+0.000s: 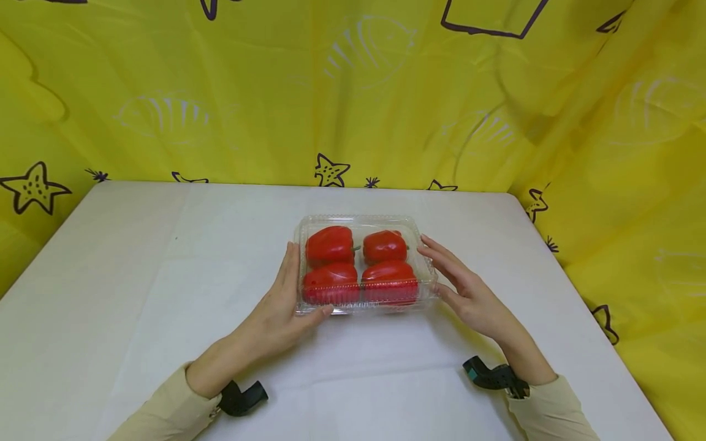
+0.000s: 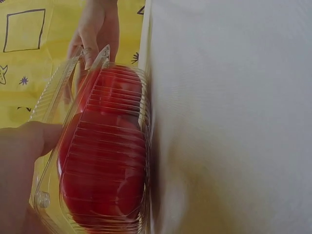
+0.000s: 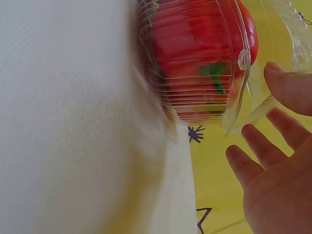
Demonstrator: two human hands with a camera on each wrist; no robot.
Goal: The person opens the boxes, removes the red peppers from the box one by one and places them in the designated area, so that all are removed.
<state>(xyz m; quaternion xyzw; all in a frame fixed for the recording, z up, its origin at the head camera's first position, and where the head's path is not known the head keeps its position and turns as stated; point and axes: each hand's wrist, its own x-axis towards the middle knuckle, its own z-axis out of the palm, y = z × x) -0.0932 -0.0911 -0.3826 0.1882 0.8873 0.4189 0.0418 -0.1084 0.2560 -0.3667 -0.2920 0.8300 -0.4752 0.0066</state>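
A clear plastic clamshell box (image 1: 421, 269) sits on the white table, holding several red bell peppers (image 1: 331, 246) with green stems. Both wrist views show its lid (image 3: 297, 39) standing somewhat apart from the ribbed base (image 2: 141, 97). My left hand (image 1: 278, 309) grips the box's left front corner, fingers along the left side and thumb across the front; its fingers are hidden in the left wrist view. At the right side, my right hand (image 1: 469, 294) has its fingers extended and spread, with the thumb at the lid's edge.
A white cloth covers the table (image 1: 138, 263). Behind it and along the right hangs a yellow curtain (image 1: 276, 92) with fish and starfish drawings. Dark bands (image 1: 241, 399) are on both wrists, by the beige sleeves (image 1: 171, 407).
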